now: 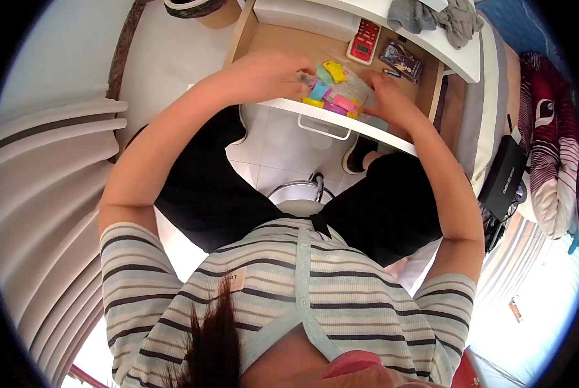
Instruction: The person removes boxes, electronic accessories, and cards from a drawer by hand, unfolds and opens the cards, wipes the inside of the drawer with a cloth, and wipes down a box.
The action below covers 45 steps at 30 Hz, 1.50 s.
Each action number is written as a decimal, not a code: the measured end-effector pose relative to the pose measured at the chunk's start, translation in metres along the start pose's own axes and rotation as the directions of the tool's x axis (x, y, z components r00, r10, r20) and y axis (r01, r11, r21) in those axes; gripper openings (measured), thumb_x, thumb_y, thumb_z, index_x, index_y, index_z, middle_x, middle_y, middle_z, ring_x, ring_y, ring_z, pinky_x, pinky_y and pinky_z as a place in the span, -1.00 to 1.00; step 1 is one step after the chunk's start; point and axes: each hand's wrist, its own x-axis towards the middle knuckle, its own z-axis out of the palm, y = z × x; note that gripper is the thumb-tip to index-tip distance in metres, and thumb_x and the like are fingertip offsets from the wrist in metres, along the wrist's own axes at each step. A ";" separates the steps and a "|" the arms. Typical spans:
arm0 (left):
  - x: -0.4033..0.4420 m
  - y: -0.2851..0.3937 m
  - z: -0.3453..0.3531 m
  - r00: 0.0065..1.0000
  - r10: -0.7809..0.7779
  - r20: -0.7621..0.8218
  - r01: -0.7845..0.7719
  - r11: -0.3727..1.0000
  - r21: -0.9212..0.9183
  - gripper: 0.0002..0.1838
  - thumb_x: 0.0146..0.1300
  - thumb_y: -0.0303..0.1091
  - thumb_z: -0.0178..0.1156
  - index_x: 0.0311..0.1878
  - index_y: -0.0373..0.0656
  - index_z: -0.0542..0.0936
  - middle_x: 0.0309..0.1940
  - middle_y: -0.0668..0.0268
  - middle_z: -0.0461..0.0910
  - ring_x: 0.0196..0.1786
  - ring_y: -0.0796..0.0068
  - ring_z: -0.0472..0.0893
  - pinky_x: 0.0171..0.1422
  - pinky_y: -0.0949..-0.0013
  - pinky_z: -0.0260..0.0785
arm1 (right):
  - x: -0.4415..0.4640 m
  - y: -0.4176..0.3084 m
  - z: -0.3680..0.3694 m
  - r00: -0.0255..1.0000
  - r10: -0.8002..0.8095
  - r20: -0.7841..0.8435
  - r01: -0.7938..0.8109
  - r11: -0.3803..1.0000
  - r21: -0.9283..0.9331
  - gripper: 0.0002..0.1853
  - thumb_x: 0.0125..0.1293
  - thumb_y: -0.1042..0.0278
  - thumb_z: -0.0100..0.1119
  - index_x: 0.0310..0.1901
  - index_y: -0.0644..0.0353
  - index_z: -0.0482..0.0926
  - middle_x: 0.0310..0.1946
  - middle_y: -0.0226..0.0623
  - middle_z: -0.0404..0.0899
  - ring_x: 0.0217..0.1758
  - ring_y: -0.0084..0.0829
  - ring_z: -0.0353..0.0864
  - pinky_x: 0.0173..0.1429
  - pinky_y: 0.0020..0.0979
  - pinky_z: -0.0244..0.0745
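Observation:
A clear plastic bag [352,85] with several small yellow, blue, pink, purple and green pieces is held over the front of an open drawer [289,40]. My left hand [273,75] is closed at the bag's left side, its fingertips pinching the plastic. On the other side, my right hand [391,98] has its fingers and thumb curled on the bag's right edge. What the small pieces are is too small to make out. Inside the drawer, behind the bag, lies a red device with a small screen and keypad [365,42].
A dark patterned packet [401,61] lies at the drawer's right. A white box [309,18] fills its back left. Grey cloth [435,19] rests on the white top above. Right of the drawer are a black box [504,176] and striped bedding. A bin [215,11] stands beyond, left.

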 end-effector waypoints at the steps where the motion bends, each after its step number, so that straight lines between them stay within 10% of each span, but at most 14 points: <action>1: 0.009 -0.005 0.008 1.000 0.002 -0.003 -0.002 1.000 -0.001 -0.68 0.21 -0.32 0.14 0.04 -0.14 0.48 -0.09 0.17 0.56 -0.06 0.24 0.56 0.04 0.27 0.38 | 0.003 0.001 -0.001 0.985 0.152 0.077 -0.161 0.979 0.123 -0.30 -0.04 0.25 0.38 0.16 0.25 0.30 0.04 -0.01 0.41 0.15 -0.09 0.39 0.21 -0.26 0.32; 11: 0.062 -0.014 0.025 0.992 0.000 0.126 0.022 0.985 -0.171 -0.40 0.16 -0.34 0.20 0.28 -0.05 0.25 0.07 0.14 0.43 0.06 0.27 0.49 0.12 0.28 0.36 | 0.002 0.006 -0.022 0.933 0.347 0.101 -0.326 0.686 0.651 -0.63 0.22 0.34 0.17 0.06 0.23 0.44 -0.30 -0.32 0.56 -0.38 -0.62 0.47 -0.40 -0.54 0.43; 15: 0.069 -0.028 0.024 0.997 0.062 0.049 -0.068 0.989 0.132 -0.37 0.13 -0.33 0.22 0.29 0.01 0.24 0.07 0.20 0.43 0.09 0.23 0.47 0.13 0.27 0.36 | -0.004 0.022 -0.035 0.963 0.183 -0.199 -0.134 0.963 0.235 -0.59 0.24 0.21 0.15 0.09 0.18 0.45 -0.26 -0.09 0.60 -0.18 -0.30 0.61 -0.09 -0.35 0.47; 22: 0.078 -0.023 0.026 0.968 0.219 -0.121 -0.178 0.942 0.283 -0.45 0.16 -0.26 0.21 0.21 -0.13 0.31 0.11 0.20 0.43 0.12 0.24 0.46 0.15 0.26 0.36 | 0.001 0.047 -0.048 0.945 0.306 -0.116 -0.150 0.721 0.677 -0.65 0.28 0.17 0.12 0.00 0.21 0.50 -0.35 -0.32 0.60 -0.29 -0.53 0.54 -0.17 -0.51 0.43; 24: 0.084 -0.009 0.021 0.998 0.001 -0.064 -0.038 0.819 -0.573 -0.51 0.19 -0.23 0.21 0.15 -0.19 0.38 0.01 0.15 0.52 0.03 0.35 0.53 0.08 0.36 0.38 | 0.001 0.023 -0.049 0.941 0.328 -0.087 -0.161 0.657 0.737 -0.69 0.31 0.16 0.10 -0.02 0.17 0.51 -0.38 -0.43 0.56 -0.32 -0.64 0.48 -0.23 -0.56 0.41; 27: 0.086 -0.008 0.005 0.997 -0.068 0.031 0.067 0.625 -0.777 -0.52 0.21 -0.09 0.19 0.07 -0.22 0.44 -0.18 0.23 0.60 -0.10 0.51 0.56 0.00 0.44 0.37 | -0.002 -0.013 -0.060 0.968 0.235 -0.084 -0.071 0.583 0.810 -0.71 0.34 0.13 0.07 -0.08 0.16 0.50 -0.37 -0.46 0.52 -0.29 -0.66 0.47 -0.23 -0.56 0.41; 34: 0.081 -0.010 0.002 0.997 -0.080 -0.010 0.032 0.503 -0.864 -0.82 0.27 -0.40 0.10 -0.11 -0.26 0.47 -0.34 0.38 0.56 -0.29 0.70 0.49 -0.19 0.60 0.33 | -0.002 -0.005 -0.057 0.969 0.245 -0.029 -0.094 0.476 0.874 -0.71 0.33 0.13 0.08 -0.10 0.18 0.51 -0.36 -0.49 0.51 -0.25 -0.68 0.45 -0.18 -0.55 0.41; 43: 0.065 -0.007 -0.002 0.991 -0.134 0.007 0.080 0.550 -0.831 -0.80 0.29 -0.32 0.11 -0.13 -0.25 0.48 -0.43 0.42 0.54 -0.45 0.68 0.49 -0.39 0.58 0.31 | -0.004 -0.013 -0.052 0.978 0.179 -0.109 -0.016 0.582 0.813 -0.71 0.30 0.08 0.12 -0.24 0.18 0.57 -0.44 -0.52 0.50 -0.35 -0.70 0.42 -0.25 -0.59 0.36; 45: 0.059 0.000 -0.001 0.975 -0.218 -0.043 0.129 0.712 -0.690 -0.60 0.23 -0.06 0.15 0.01 -0.14 0.50 -0.29 0.36 0.61 -0.23 0.63 0.57 -0.13 0.52 0.42 | -0.005 -0.016 -0.052 0.978 0.189 -0.088 -0.035 0.564 0.825 -0.70 0.30 0.07 0.11 -0.24 0.17 0.57 -0.50 -0.54 0.47 -0.44 -0.71 0.38 -0.35 -0.62 0.32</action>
